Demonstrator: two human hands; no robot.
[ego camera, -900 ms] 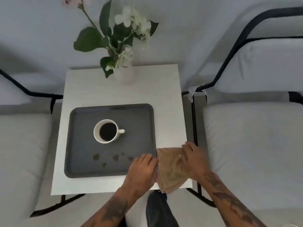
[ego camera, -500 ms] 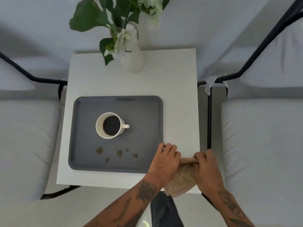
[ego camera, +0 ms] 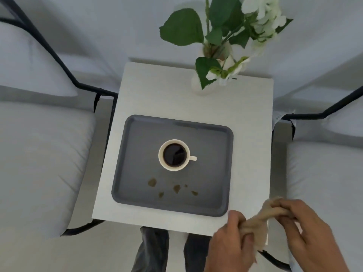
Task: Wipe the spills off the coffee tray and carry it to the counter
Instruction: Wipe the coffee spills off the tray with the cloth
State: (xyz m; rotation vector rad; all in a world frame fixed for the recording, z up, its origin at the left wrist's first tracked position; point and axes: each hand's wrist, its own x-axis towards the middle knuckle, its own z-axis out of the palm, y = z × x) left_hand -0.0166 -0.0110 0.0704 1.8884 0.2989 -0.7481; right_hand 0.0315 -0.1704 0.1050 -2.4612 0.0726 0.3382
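A dark grey tray point(ego camera: 212, 167) lies on a small white table point(ego camera: 249, 154). On it stands a white cup point(ego camera: 174, 155) of black coffee, handle to the right. Several brown spills point(ego camera: 176, 188) dot the tray's near part. At the table's near right corner a bunched beige cloth point(ego camera: 259, 220) is lifted off the table, stretched between both hands. My left hand point(ego camera: 230, 246) grips its left end. My right hand point(ego camera: 306, 230) pinches its right end. Both hands are to the right of the tray and apart from it.
A white vase point(ego camera: 200, 86) with green leaves and white flowers stands at the table's far side. Grey cushioned chairs with black metal frames flank the table, one on the left point(ego camera: 39, 163) and one on the right point(ego camera: 324, 173). My legs point(ego camera: 153, 250) show below the table's near edge.
The cloth was flat on the table corner, then gathered up; now both hands hold it bunched and raised. The view has shifted, so the table sits more central.
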